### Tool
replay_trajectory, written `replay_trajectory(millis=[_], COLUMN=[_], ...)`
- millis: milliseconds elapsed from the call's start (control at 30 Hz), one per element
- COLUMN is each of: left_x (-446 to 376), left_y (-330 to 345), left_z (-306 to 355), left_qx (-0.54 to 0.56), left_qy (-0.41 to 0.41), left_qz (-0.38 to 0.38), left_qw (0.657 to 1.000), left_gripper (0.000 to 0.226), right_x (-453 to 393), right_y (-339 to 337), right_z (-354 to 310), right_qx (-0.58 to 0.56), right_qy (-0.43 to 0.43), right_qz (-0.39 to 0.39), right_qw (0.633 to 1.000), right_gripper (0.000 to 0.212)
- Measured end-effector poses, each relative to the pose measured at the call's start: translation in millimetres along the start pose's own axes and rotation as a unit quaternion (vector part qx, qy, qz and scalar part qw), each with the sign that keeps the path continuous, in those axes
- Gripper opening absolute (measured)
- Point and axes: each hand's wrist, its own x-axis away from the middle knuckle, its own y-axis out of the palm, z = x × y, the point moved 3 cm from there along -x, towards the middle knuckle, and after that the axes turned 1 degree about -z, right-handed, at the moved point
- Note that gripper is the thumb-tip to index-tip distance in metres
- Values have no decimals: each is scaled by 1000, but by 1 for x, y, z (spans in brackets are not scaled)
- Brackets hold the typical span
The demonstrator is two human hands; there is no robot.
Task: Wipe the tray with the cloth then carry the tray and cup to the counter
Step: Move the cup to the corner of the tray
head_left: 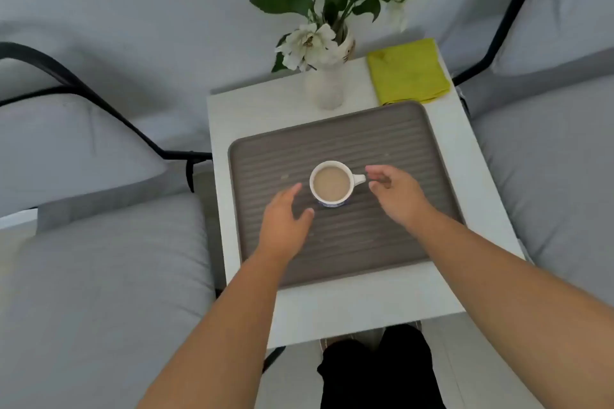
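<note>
A white cup (331, 183) full of milky coffee stands near the middle of a ribbed grey-brown tray (382, 136), its handle pointing right. The tray lies on a small white table (365, 302). My left hand (285, 222) hovers open just left of and below the cup, fingers spread, not touching it. My right hand (397, 191) is open beside the handle, fingertips a little apart from it. A folded yellow-green cloth (409, 70) lies at the table's far right corner, beyond the tray.
A white vase (327, 83) of white flowers and green leaves stands at the table's far edge, just behind the tray. Grey cushioned seats with black metal frames flank the table on the left (99, 276) and right (548, 159). My dark-trousered legs (378, 372) are below the near edge.
</note>
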Motion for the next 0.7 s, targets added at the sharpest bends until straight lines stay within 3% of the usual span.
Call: replay_trajectory(millis=[167,700], left_x=[-21,-39], left_y=[19,4], left_z=[-7,-8], left_qx=[8,90], left_qy=[58,73], left_qz=[9,46], left_qw=[998,992], left_gripper=[67,73], right_x=[-10,-26], right_y=[9,24], right_z=[11,-23], right_qx=[3,-37], right_qy=[-12,-54], right_qz=[-17,-58], right_qw=[1000,996], right_gripper=[23,28])
